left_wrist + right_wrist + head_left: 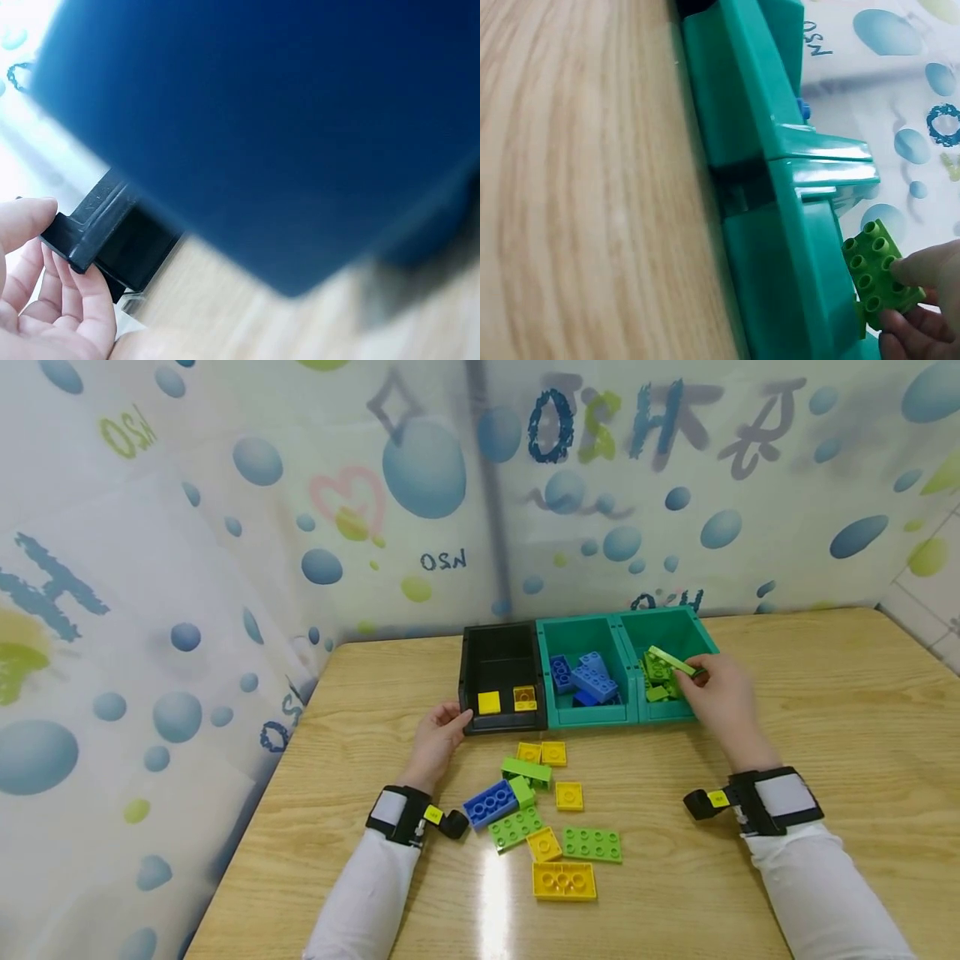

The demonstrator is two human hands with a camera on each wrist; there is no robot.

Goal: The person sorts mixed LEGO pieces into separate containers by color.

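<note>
My right hand (722,695) pinches a light green toy building brick (671,660) over the right teal bin (667,625), where several green bricks (657,670) lie. In the right wrist view, this brick (871,264) shows its studs between thumb and fingers, just past the teal rim. My left hand (437,739) grips the front left corner of the black bin (501,652), thumb on the rim and fingers under it in the left wrist view. Inside the black bin are a yellow brick (489,702) and another yellow brick with its hollow underside showing (525,697).
The middle teal bin (581,631) holds several blue bricks (594,680). On the wooden table (675,877), between the forearms, lie loose yellow, green and blue bricks, including a blue one (490,805) near the left wrist. A blurred blue shape (262,135) covers most of the left wrist view.
</note>
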